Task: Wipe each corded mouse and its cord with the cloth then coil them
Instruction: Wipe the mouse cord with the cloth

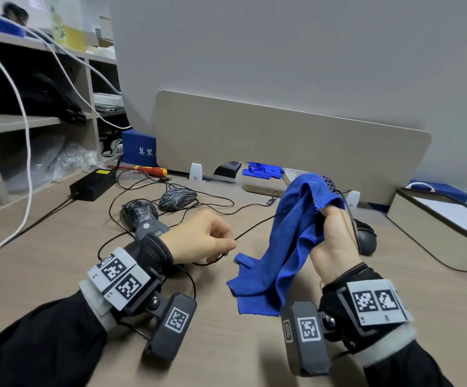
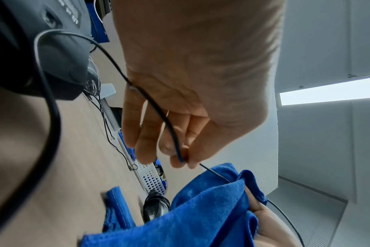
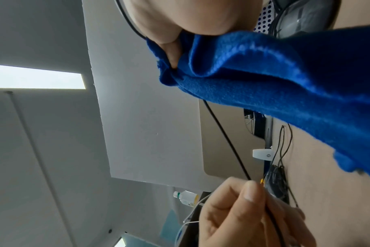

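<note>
Left hand (image 1: pixel 198 237), fingers curled, pinches a thin black mouse cord (image 1: pixel 257 226) between thumb and fingertips (image 2: pixel 181 163); behind the pinch the cord loops down onto the light wooden desk (image 1: pixel 59 247). From the pinch the cord runs taut, clear of the desk, to the right hand (image 1: pixel 334 241), which is raised and closed around a bunched blue microfibre cloth (image 1: pixel 291 241). The cord enters the cloth folds at that grip and leaves past the right thumb toward a glossy black corded mouse (image 1: pixel 366 237) lying on the desk just behind the right hand. The cloth's lower end drapes onto the desk between the hands. Two black web-patterned mice (image 1: pixel 178 198) with tangled cords lie beyond the left hand.
</note>
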`<state>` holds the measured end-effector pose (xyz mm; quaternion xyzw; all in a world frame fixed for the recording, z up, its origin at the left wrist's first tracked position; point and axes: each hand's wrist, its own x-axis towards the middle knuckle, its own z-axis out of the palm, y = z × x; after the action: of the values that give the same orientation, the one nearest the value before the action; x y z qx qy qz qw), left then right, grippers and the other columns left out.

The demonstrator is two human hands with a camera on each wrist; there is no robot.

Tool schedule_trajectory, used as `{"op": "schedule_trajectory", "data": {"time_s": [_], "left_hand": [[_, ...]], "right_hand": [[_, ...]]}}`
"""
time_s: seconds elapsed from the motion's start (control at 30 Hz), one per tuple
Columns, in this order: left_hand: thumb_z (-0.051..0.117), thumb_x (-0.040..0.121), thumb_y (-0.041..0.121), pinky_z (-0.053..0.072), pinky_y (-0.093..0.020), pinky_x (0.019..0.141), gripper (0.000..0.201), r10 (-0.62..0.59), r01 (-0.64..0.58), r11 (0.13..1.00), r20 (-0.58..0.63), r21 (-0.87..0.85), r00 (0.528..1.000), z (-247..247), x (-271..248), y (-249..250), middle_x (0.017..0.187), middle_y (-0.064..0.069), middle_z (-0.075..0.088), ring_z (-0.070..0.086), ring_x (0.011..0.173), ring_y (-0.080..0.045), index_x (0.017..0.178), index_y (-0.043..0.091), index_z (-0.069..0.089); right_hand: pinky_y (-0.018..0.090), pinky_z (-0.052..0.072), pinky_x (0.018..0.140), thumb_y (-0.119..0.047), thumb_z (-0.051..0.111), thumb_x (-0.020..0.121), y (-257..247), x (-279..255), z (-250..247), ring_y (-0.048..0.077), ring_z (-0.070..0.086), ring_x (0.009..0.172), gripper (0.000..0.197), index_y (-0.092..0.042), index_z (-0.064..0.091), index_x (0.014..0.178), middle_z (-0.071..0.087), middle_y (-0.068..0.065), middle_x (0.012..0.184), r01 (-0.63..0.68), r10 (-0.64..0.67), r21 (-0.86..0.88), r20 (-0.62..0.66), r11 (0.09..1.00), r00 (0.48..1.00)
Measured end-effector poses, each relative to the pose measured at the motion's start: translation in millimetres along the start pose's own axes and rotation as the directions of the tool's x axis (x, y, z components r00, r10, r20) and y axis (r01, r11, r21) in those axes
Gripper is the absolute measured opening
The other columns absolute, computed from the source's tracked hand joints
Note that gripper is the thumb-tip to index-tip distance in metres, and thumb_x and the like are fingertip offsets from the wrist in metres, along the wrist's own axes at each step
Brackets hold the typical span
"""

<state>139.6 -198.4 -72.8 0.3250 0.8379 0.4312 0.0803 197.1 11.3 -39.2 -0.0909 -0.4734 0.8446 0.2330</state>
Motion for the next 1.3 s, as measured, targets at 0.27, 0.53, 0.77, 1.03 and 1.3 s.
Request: {"op": "schedule_trajectory", "data": {"time_s": [0.27,0.53,0.77,1.03,1.3], "left_hand": [[0.063,0.096,0.013,0.052,-0.021,0.081,0.014,0.046,-0.067,0.973,-0.102,-0.219,0.994,11,2,6,0.097,-0.006,0.077,0.071,0.095,-0.021,0.107,0.005,0.066],[0.063,0.088,0.027,0.056,-0.042,0.080,0.031,0.167,-0.229,0.922,-0.213,-0.312,0.963,12,-3,14,0.070,-0.009,0.067,0.067,0.073,-0.028,0.089,-0.004,0.065],[0.047,0.104,0.014,0.043,-0.020,0.052,0.023,0.166,-0.215,0.938,-0.191,-0.272,0.968,14,-6,17,0.050,-0.004,0.045,0.051,0.043,-0.020,0.097,0.001,0.064],[0.046,0.102,0.033,0.041,-0.024,0.047,0.035,0.134,-0.171,0.935,-0.136,-0.311,0.982,15,-9,23,0.045,-0.006,0.045,0.054,0.038,-0.025,0.093,0.006,0.065],[0.036,0.107,0.013,0.044,-0.025,0.042,0.033,0.059,-0.105,0.917,-0.129,-0.384,0.990,20,-6,22,0.056,-0.010,0.058,0.063,0.043,-0.024,0.085,0.001,0.057]], "right_hand": [[0.037,0.050,0.079,-0.017,0.063,0.090,16,0,6,0.021,0.063,0.087,0.015,-0.009,0.066,0.102,0.065,0.011,0.093,-0.011,0.038,-0.156,0.174,0.988,0.984],[0.038,0.051,0.078,-0.014,0.065,0.085,19,2,6,0.024,0.065,0.086,0.021,-0.007,0.066,0.105,0.066,0.012,0.093,-0.034,0.065,-0.238,0.124,0.971,0.990],[0.045,0.055,0.085,-0.016,0.068,0.084,24,3,7,0.033,0.069,0.090,0.021,-0.001,0.065,0.097,0.067,0.023,0.098,-0.064,0.081,-0.281,0.047,0.958,0.996],[0.044,0.054,0.084,-0.016,0.064,0.091,28,8,8,0.040,0.068,0.105,0.032,0.005,0.064,0.116,0.067,0.028,0.117,-0.129,0.137,-0.307,0.002,0.943,0.991],[0.047,0.046,0.108,-0.017,0.055,0.095,28,1,10,0.032,0.060,0.123,0.039,0.007,0.060,0.126,0.064,0.018,0.116,-0.247,0.279,-0.170,0.195,0.954,0.940]]}}
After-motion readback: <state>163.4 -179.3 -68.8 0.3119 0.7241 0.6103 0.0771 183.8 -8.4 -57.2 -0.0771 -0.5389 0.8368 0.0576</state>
